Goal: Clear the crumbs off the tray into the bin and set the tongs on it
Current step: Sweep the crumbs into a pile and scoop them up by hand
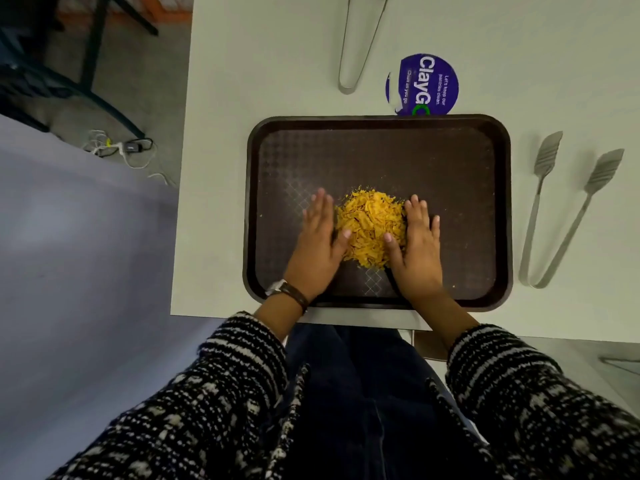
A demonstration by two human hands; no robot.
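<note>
A dark brown tray [450, 161] lies on the white table in front of me. A heap of yellow-orange crumbs [370, 226] sits in its lower middle. My left hand [320, 242] rests flat against the heap's left side, and my right hand [417, 242] presses flat against its right side; the fingers of both are spread and hold nothing. Silver tongs [561, 220] with slotted tips lie on the table to the right of the tray. A second pair of tongs [360, 43] lies beyond the tray at the top. No bin is in view.
A round purple sticker [426, 84] sits on the table just past the tray's far edge. The white table [214, 168] ends at its left edge near x 500. Cables and an adapter [121, 148] lie on the floor to the left.
</note>
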